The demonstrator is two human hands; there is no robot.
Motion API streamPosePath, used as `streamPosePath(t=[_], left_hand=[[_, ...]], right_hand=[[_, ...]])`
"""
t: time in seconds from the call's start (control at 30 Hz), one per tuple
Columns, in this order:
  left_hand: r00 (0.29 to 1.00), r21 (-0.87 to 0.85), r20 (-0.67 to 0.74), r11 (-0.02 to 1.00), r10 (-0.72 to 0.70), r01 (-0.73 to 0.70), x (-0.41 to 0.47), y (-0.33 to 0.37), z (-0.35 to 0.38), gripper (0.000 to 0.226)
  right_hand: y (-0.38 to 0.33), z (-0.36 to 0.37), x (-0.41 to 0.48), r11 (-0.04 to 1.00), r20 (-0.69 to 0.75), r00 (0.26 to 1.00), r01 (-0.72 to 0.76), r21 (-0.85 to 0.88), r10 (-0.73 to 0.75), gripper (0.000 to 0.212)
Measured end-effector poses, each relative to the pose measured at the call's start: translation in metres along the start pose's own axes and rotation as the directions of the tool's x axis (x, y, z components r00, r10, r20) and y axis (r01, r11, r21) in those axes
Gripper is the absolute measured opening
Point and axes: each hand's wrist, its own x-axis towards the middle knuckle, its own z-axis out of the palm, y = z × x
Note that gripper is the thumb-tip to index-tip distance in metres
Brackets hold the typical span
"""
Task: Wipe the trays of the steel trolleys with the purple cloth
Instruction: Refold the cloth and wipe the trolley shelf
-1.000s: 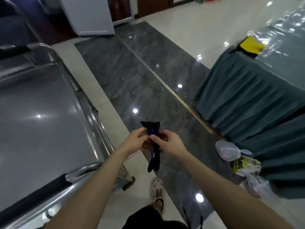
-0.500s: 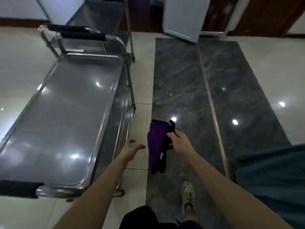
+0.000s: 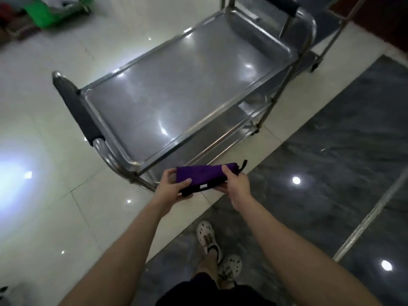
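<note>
Here the folded purple cloth (image 3: 202, 176) is gripped at its ends by the left hand (image 3: 169, 187) and the right hand (image 3: 237, 184), held just in front of the steel trolley (image 3: 260, 120), whose top tray (image 3: 181, 93) is seen bare and shining.

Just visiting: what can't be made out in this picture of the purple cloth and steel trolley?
Head view:
- Lower tray: mostly hidden under the top tray.
- Second trolley: cut off by the top edge.
- White label on the purple cloth: too small to read.
- Green object, top left: blurred, partly cut off.
</note>
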Motion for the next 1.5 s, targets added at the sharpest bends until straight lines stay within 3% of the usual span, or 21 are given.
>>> streamPosePath(t=[0.2,0.37,0.53,0.63,0.8,0.9,1.1,1.17,1.27,1.37,1.43,1.5], left_hand=[[0.993,-0.037,-0.117,0.999,-0.006,0.001,0.023,-0.015,-0.008,0.048],[0.951,-0.188,-0.308,0.982,-0.031,-0.029,0.029,-0.029,0.002,0.037],[0.883,-0.218,-0.465,0.975,-0.066,-0.042,0.049,-0.061,0.017,0.012],[0.846,-0.212,-0.528,0.976,-0.075,-0.045,0.067,-0.089,0.029,0.017],[0.824,-0.133,-0.563,0.991,-0.065,-0.013,0.099,-0.126,0.042,0.024],[0.823,-0.103,-0.568,0.993,-0.008,-0.062,0.121,-0.12,0.034,0.024],[0.697,0.084,-0.674,0.963,0.244,-0.256,0.138,-0.074,0.0,0.025],[0.69,0.111,-0.674,0.96,0.263,-0.257,0.15,-0.077,-0.011,0.029],[0.718,0.109,-0.662,0.975,0.215,-0.192,0.168,-0.111,-0.016,0.033],[0.713,0.026,-0.689,0.987,0.13,-0.156,0.181,-0.166,-0.017,0.024],[0.665,0.022,-0.739,0.99,0.111,-0.141,0.19,-0.197,-0.025,0.027],[0.557,0.039,-0.824,0.992,0.098,-0.116,0.2,-0.215,-0.041,0.044]], right_hand=[[0.006,0.008,0.042,0.929,0.054,0.998,-0.001,-0.371,0.023,0.025],[-0.005,0.013,0.067,0.865,0.151,0.983,-0.01,-0.501,0.1,0.03],[-0.007,0.01,0.113,0.764,0.184,0.967,-0.015,-0.645,0.174,0.028],[0.001,0.003,0.144,0.717,0.21,0.95,-0.021,-0.697,0.232,0.024],[0.024,-0.009,0.189,0.555,0.208,0.967,0.092,-0.827,0.149,0.035],[0.023,0.007,0.201,0.596,0.231,0.955,0.078,-0.799,0.185,0.026],[0.007,0.074,0.211,0.732,0.456,0.887,0.267,-0.627,0.067,0.036],[0.016,0.083,0.227,0.743,0.469,0.877,0.245,-0.623,0.104,0.036],[0.042,0.076,0.256,0.598,0.371,0.895,0.16,-0.785,0.247,0.034],[0.075,0.056,0.276,0.374,0.43,0.882,0.338,-0.863,0.195,0.027],[0.095,0.052,0.285,0.218,0.59,0.805,0.566,-0.795,0.058,0.022],[0.112,0.063,0.294,0.053,0.74,0.667,0.745,-0.665,-0.088,0.018]])
